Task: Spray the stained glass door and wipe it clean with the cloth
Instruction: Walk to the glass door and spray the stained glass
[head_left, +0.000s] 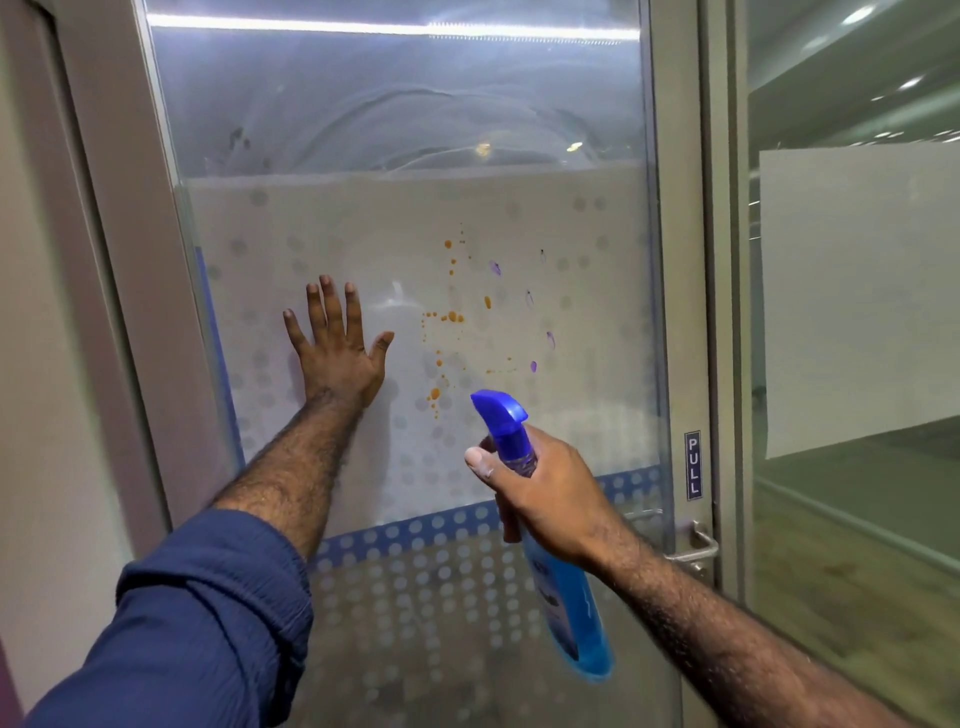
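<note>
Glass door (519, 208) stains (452, 316) lie between your hands. Your left hand (335, 348) presses flat, fingers spread; your right hand (540, 493) grips the spray bottle (566, 597).

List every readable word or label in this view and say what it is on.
"PULL" reads top to bottom on a small dark sign on the door frame, above the handle.
The spray bottle carries a label, too blurred to read.

Plain pale wall (36, 364) at left, beside a grey metal frame post (111, 270). At right, fixed glass partition (852, 519) carrying a frosted film panel (857, 291). Beyond, ceiling lights (857, 15) reflected; wood-toned floor (852, 587) lower right.
</note>
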